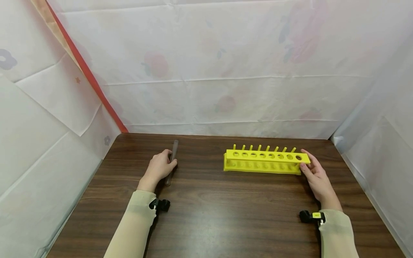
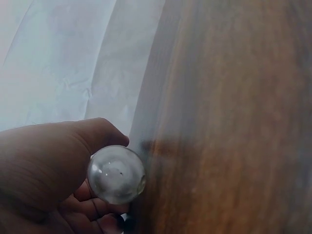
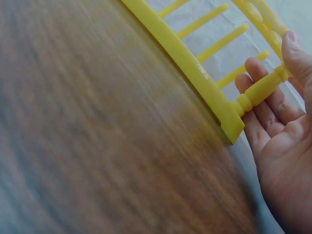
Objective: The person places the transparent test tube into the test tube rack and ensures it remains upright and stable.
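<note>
A clear glass test tube (image 1: 174, 147) lies slanted on the dark wooden table (image 1: 226, 215), left of the middle. My left hand (image 1: 167, 163) curls round its middle; in the left wrist view the tube's round end (image 2: 117, 174) shows against the fingers (image 2: 92, 204). An empty yellow test tube rack (image 1: 262, 161) with a row of holes and pegs stands to the right. My right hand (image 1: 305, 162) grips the rack's right end, thumb on the top plate. The right wrist view shows its fingers (image 3: 265, 105) behind the end post of the rack (image 3: 195, 68).
White patterned sheets (image 1: 226, 71) wall the table in at the back and on both sides, with a red strip (image 1: 93, 82) at the back left. Bare tabletop lies between the two hands and towards the front edge.
</note>
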